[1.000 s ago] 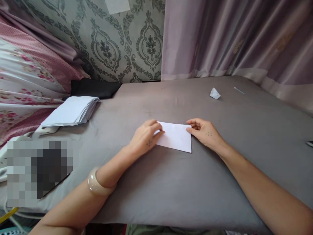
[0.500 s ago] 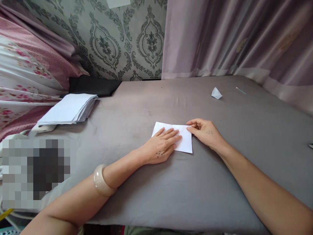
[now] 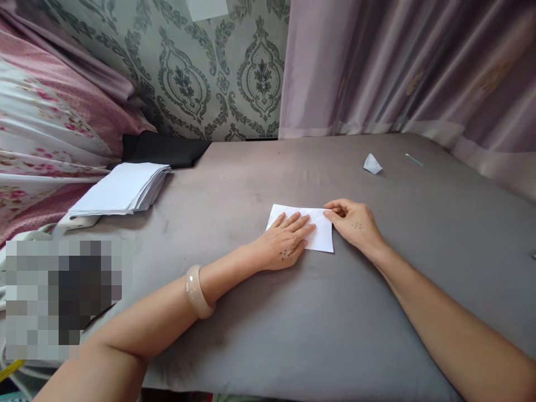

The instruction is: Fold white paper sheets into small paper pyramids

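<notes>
A white sheet of paper (image 3: 321, 237), roughly rectangular, lies on the grey cloth surface (image 3: 234, 340) in the middle of the view. My left hand (image 3: 287, 241) rests flat on its left and middle part, fingers spread, hiding the lower left of the sheet. At the sheet's upper right corner, my right hand (image 3: 350, 221) pinches the paper between thumb and fingers.
A stack of white paper (image 3: 115, 190) lies at the left, with a black folded item (image 3: 167, 151) behind it. Farther back at the right are a small folded paper piece (image 3: 372, 164) and a thin swab-like stick (image 3: 414, 159). Curtains and a patterned wall border the surface.
Both hands and the paper sit slightly higher in view. My left hand and forearm have shifted a little up and right, and the sheet's lower edge has moved up.
</notes>
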Demonstrator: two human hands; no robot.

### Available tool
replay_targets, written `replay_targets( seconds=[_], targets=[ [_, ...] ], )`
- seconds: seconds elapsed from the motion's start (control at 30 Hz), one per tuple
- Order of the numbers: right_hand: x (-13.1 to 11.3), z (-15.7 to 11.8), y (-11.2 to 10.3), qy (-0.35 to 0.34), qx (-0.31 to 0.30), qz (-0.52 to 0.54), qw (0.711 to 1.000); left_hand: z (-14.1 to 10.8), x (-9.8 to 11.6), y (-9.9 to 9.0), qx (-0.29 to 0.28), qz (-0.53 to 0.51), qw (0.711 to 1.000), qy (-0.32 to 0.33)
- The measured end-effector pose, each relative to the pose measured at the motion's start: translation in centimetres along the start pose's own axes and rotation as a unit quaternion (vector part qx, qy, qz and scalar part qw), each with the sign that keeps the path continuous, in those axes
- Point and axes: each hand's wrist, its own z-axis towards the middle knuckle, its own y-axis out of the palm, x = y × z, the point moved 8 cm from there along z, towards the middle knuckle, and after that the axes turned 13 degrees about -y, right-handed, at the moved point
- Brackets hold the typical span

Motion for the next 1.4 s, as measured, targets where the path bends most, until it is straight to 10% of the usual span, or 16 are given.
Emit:
replay_targets(
  seconds=[1.03,1.4],
  targets=[
    [-1.1,0.0,-0.2,-0.110,0.045,-0.109,0.987,1.7,0.0,0.0,0.002,0.041,0.999,-0.021],
    [0.4,4.9,0.3,-0.056,-0.013,-0.086,0.995,4.6,-0.4,-1.4,0.020,0.060,0.998,-0.029]
  ],
)
